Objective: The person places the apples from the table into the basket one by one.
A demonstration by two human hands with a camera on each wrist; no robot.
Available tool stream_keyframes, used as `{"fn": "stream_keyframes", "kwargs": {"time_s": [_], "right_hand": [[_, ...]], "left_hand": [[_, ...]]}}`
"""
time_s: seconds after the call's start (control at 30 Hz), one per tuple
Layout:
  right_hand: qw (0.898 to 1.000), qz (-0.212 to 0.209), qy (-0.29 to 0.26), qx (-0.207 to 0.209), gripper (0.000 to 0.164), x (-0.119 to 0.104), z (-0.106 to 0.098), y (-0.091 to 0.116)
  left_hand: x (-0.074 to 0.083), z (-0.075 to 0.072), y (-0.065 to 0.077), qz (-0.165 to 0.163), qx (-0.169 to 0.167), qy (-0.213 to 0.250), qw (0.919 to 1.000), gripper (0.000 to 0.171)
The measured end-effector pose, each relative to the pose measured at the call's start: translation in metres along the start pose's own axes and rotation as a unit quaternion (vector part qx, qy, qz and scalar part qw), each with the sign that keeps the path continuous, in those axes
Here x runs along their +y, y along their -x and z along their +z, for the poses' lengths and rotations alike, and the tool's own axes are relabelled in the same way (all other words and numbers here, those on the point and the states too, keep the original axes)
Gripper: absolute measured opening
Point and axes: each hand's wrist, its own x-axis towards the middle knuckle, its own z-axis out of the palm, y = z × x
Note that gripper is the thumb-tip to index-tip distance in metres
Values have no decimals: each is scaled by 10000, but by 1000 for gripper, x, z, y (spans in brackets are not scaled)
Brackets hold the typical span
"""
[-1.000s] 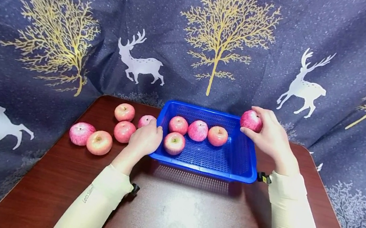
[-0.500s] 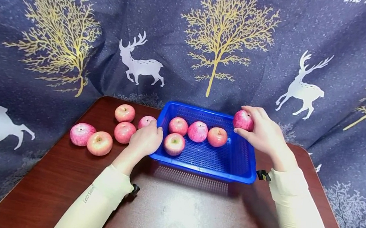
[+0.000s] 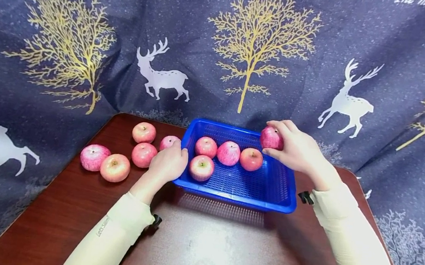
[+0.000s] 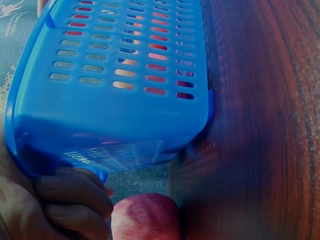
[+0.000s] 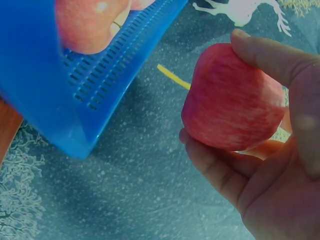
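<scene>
My right hand [image 3: 293, 146] holds a pinkish-red apple [image 5: 232, 100] between thumb and fingers, over the back right part of the blue plastic basket [image 3: 225, 195]. Inside the basket are several apples: a row of three at the back, the orange-red apple [image 3: 251, 159] being rightmost, and a paler apple [image 3: 201, 168] in front. My left hand [image 3: 170, 161] grips the basket's left rim, its fingers curled over the edge in the left wrist view. Right behind that hand sits a pink apple [image 4: 146, 217], partly hidden by it in the head view.
Left of the basket, several more apples stand on the brown wooden table [image 3: 49, 219], among them a red apple [image 3: 144, 155] and a yellowish apple [image 3: 115, 168]. A dark blue cloth [image 3: 220, 63] with trees and deer hangs close behind the table.
My right hand has carried its apple leftward, from the basket's back right corner to over its inside. The left hand keeps its grip on the rim.
</scene>
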Motion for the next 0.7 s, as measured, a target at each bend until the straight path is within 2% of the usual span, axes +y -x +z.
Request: {"fn": "stream_keyframes", "kwargs": {"time_s": [0.37, 0.7], "right_hand": [[9988, -456, -13, -177, 74, -18, 4, -15], [9959, -839, 10, -340, 66, -30, 18, -21]], "left_hand": [[0, -2, 1, -26, 3, 11, 10000, 43], [0, -1, 1, -38, -21, 13, 10000, 41]]}}
